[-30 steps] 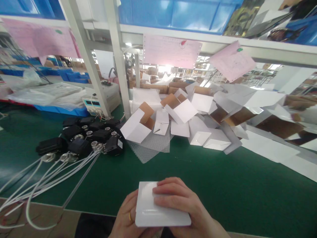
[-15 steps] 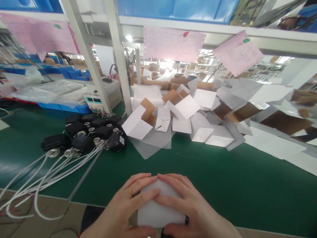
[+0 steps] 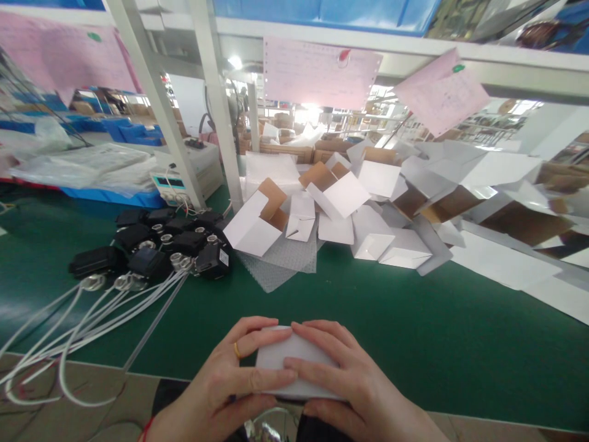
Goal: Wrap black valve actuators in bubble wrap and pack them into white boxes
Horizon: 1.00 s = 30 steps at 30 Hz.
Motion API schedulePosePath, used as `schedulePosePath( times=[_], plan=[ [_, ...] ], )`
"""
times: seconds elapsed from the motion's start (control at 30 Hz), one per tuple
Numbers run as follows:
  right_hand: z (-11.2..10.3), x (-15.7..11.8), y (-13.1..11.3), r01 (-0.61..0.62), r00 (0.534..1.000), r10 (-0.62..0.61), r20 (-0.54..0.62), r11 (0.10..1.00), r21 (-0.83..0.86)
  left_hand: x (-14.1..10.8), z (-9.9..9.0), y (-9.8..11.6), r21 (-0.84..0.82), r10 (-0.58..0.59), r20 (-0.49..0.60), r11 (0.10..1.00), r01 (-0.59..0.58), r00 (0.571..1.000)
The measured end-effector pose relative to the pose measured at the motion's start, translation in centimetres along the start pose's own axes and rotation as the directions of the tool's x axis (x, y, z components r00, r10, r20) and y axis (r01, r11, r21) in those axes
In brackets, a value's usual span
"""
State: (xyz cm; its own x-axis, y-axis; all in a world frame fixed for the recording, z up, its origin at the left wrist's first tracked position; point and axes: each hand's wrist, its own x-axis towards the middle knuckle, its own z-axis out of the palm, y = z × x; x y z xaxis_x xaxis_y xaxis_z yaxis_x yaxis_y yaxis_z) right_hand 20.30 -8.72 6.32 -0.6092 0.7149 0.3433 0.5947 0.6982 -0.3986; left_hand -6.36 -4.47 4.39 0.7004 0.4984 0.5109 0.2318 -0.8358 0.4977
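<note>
Both of my hands are wrapped around a small white box [image 3: 276,356] at the bottom centre, over the near edge of the bench. My left hand [image 3: 234,365], with a ring on one finger, grips its left side. From the other side my right hand [image 3: 343,371] presses on its top and right. The fingertips of the two hands meet across the top face, and the thumbs are underneath. Below the box, a shiny metal part [image 3: 271,426] is partly visible; I cannot tell whether it touches the box.
Black valve actuators [image 3: 150,263] with metal fittings and white cables [image 3: 101,331] lie at left on the green bench [image 3: 391,337]. Bubble wrap [image 3: 280,267] and a heap of open white cartons [image 3: 345,195] lie behind my hands. Shelf posts [image 3: 214,92] stand at the back.
The white box has tilted in my hands, so its top face shows less and the metal part below shows more. Both hands keep hold of it. The view has shifted slightly.
</note>
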Motion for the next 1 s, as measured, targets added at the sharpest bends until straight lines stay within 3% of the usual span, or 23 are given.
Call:
schedulePosePath(
  times=[0.23, 0.47, 0.57, 0.67, 0.77, 0.87, 1.0],
  plan=[
    [2.9, -0.9, 0.6, 0.087, 0.97, -0.122, -0.212, 0.982, -0.165, -1.8, 2.2, -0.9, -0.059, 0.028, -0.085, 0.998, -0.034, 0.996],
    [4.3, -0.8, 0.4, 0.045, 0.933, -0.074, -0.351, 0.995, -0.09, -1.1, 2.9, -0.6, -0.058, 0.036, -0.153, 0.997, -0.046, 0.987],
    [4.1, -0.6, 0.1, 0.046, 0.92, -0.065, -0.387, 0.997, -0.058, -1.5, 2.9, 0.1, -0.037, -0.028, -0.124, 0.999, 0.024, 0.992],
    [3.9, -1.3, 0.1, 0.021, 0.914, -0.048, -0.402, 0.997, -0.071, -2.2, 2.8, 0.6, -0.038, -0.189, -0.14, 0.982, 0.186, 0.972],
    [3.5, -3.6, 0.9, -0.057, 0.89, -0.003, -0.457, 0.991, -0.118, -2.9, 2.6, 0.6, 0.033, -0.264, -0.281, 0.958, 0.284, 0.923],
    [2.2, -7.5, 3.1, -0.237, 0.834, 0.092, -0.545, 0.95, -0.202, -3.3, 2.3, 0.2, 0.126, -0.263, -0.354, 0.938, 0.324, 0.898],
    [-1.1, -15.3, 8.0, -0.529, 0.733, 0.198, -0.65, 0.767, -0.363, -3.4, 2.3, -0.4, 0.177, -0.278, -0.41, 0.91, 0.375, 0.869]
  ],
)
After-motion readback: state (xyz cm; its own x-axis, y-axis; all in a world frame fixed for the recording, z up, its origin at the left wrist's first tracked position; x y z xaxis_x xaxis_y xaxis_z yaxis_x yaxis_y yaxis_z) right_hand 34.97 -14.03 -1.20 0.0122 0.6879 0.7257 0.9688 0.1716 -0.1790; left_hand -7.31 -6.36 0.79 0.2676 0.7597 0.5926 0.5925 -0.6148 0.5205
